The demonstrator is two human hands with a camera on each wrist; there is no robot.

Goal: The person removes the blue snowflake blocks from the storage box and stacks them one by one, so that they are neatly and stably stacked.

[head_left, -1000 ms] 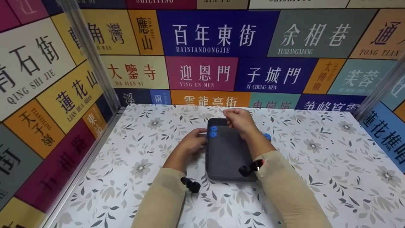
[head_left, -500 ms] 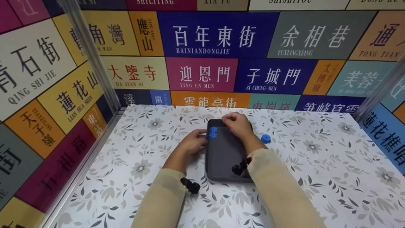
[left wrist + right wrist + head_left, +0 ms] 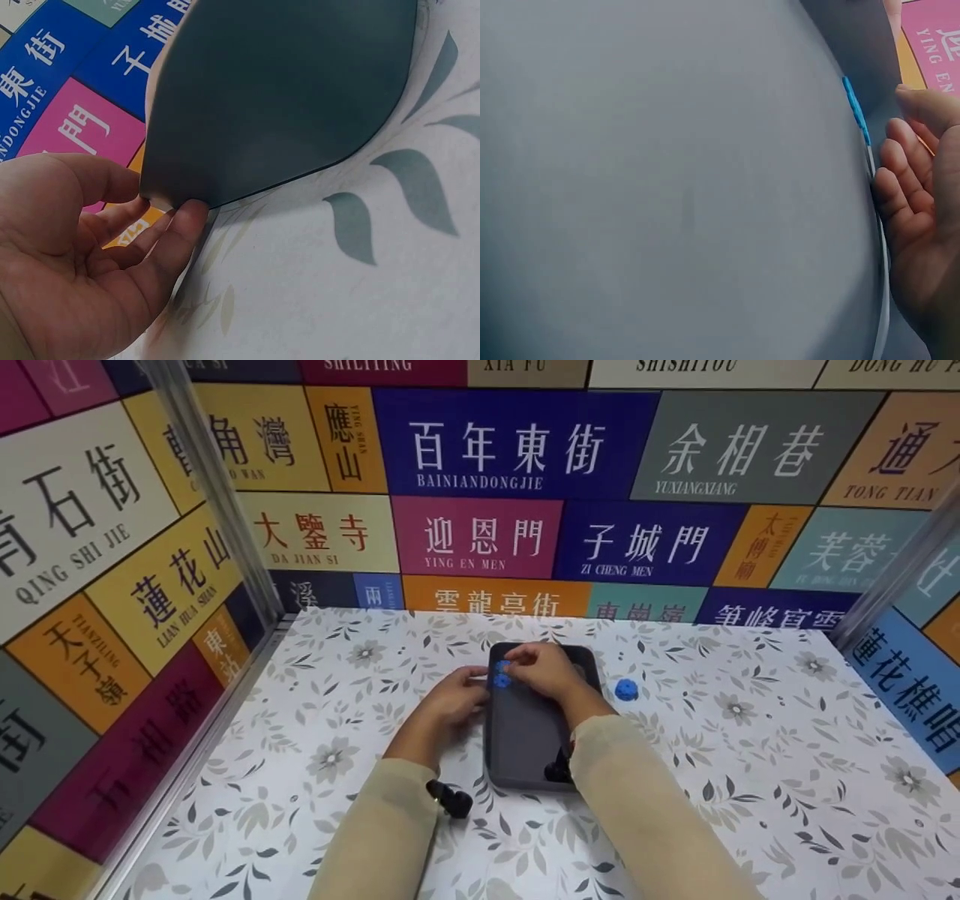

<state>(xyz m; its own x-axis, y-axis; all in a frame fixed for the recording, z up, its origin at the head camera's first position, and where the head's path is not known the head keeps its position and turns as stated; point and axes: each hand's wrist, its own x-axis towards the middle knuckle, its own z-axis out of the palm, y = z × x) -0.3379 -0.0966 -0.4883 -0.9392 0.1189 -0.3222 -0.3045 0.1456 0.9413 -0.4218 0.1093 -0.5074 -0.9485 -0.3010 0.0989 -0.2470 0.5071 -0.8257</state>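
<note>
A dark grey rectangular tray [image 3: 532, 742] with rounded corners lies on the table. Two blue flower-shaped pieces [image 3: 501, 681] sit one below the other at its far left corner. My left hand [image 3: 452, 697] grips the tray's left edge; in the left wrist view, thumb and finger pinch the rim. My right hand [image 3: 546, 669] is over the far part of the tray, its curled fingers right at the upper blue piece. I cannot tell whether a small thing is between its fingertips. In the right wrist view, a blue piece [image 3: 856, 111] shows edge-on beside that hand.
A loose blue piece [image 3: 626, 689] lies on the table just right of the tray. The tabletop [image 3: 780, 765] has a floral cover. Printed wall panels [image 3: 480, 536] stand behind and at both sides. Each wrist carries a small black camera [image 3: 450, 799].
My right hand has moved left and nearer from the tray's far edge to the blue pieces. The loose piece at the right has come fully into sight. My left hand has stayed put.
</note>
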